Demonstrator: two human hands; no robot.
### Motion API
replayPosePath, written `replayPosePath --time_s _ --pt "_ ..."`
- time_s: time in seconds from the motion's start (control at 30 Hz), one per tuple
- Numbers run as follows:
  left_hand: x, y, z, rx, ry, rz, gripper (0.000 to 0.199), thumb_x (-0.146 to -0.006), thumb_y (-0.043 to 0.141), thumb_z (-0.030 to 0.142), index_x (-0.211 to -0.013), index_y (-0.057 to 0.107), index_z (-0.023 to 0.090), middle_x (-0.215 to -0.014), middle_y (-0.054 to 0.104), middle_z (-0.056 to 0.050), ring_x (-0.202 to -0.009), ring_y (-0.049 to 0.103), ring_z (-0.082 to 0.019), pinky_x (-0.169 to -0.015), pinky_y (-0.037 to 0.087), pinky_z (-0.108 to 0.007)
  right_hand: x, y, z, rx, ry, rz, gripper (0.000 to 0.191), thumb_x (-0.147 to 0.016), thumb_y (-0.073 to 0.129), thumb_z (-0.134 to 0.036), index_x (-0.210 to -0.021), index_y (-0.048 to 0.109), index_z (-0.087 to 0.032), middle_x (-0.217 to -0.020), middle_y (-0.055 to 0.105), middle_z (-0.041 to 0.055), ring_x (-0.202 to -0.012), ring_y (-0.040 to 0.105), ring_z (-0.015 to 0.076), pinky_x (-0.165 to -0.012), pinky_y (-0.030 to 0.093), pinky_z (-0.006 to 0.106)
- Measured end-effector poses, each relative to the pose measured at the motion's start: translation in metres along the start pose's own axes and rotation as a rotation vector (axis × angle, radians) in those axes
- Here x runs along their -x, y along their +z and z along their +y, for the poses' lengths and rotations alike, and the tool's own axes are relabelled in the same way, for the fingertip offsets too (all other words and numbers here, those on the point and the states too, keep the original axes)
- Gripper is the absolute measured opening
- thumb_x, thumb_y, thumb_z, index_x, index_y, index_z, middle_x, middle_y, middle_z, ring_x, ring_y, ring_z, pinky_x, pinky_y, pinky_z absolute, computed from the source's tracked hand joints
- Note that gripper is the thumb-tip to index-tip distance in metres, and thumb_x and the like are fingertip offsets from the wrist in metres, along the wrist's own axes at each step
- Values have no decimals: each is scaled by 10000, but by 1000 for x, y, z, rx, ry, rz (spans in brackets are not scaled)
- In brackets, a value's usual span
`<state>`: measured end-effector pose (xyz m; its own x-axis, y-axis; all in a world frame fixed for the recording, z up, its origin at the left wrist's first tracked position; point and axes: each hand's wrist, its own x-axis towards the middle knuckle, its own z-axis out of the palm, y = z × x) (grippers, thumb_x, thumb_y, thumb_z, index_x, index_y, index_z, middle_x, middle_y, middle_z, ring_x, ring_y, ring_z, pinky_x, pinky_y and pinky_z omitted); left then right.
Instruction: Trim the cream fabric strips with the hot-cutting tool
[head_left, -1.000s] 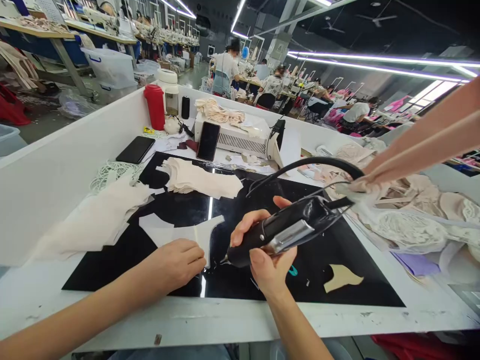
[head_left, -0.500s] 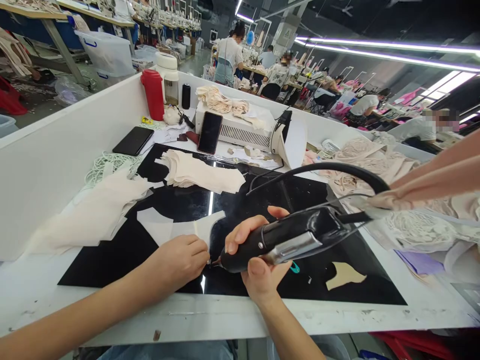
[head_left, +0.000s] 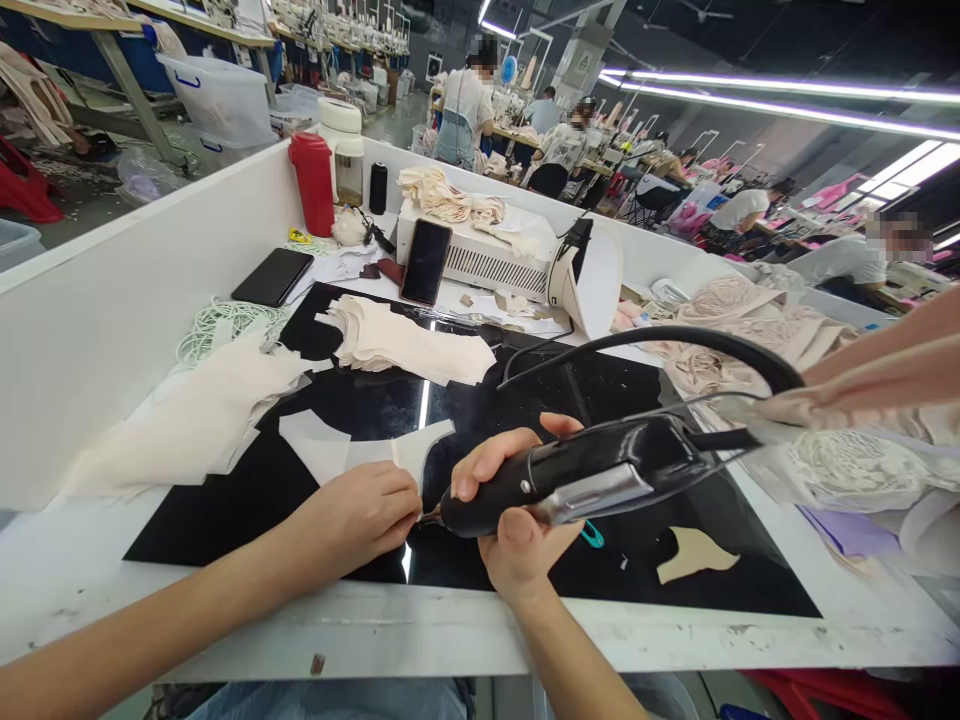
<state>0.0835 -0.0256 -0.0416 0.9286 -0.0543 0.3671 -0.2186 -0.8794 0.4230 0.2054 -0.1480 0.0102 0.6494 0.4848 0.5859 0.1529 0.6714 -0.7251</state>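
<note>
My right hand [head_left: 517, 560] is wrapped round a black corded hand tool [head_left: 487, 500] with a silver lever along its side. The tool's narrow tip points left and touches or nearly touches the fingertips of my left hand [head_left: 375, 510]. Those fingers are closed on the lower right end of a thin white fabric piece [head_left: 322, 445], which lies on the black glossy mat [head_left: 247, 520]. My fingers hide the exact contact between tip and fabric. Behind my hands lies a stack of cream fabric pieces [head_left: 412, 340]; a larger pile of cream pieces [head_left: 187, 420] lies to the left.
A cream cut piece [head_left: 696, 555] and a teal pin [head_left: 592, 535] lie right of the tool. Its cable [head_left: 675, 335] arches to the right under hanging pink cloth [head_left: 885, 350]. Behind stand a phone [head_left: 426, 262], a white vented box [head_left: 495, 265] and a red cup [head_left: 311, 185].
The camera view has shifted slightly, so the table and its things sit a little further right. Both hands keep nearly the same pose, with the tool's tip still at the left fingertips.
</note>
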Motion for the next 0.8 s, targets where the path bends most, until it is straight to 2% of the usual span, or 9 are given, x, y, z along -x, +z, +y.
replayPosePath --time_s 0.3,0.5,0.8 --pt "0 -1 0 9 20 4 151 -1022 545 113 -923 650 160 -893 668 -32 -816 617 -194 -763 500 -313 1 0 2 75 -9 -10 506 -911 754 -436 -1321 480 -321 -842 606 -35 -586 604 128 -533 551 284" --pt "0 -9 -3 102 -62 -33 180 -1068 519 160 -962 665 172 -922 674 -16 -852 638 -175 -773 511 -283 2 -1 1 48 -9 -14 505 -904 770 -410 -1322 500 -323 -841 607 -36 -579 601 125 -517 551 276" --pt "-2 -3 -3 3 -104 -16 100 -984 650 97 -931 610 173 -945 627 -18 -888 624 -192 -822 518 -318 3 0 0 53 -10 -12 504 -903 773 -424 -1314 499 -322 -833 604 -44 -577 602 121 -523 547 270"
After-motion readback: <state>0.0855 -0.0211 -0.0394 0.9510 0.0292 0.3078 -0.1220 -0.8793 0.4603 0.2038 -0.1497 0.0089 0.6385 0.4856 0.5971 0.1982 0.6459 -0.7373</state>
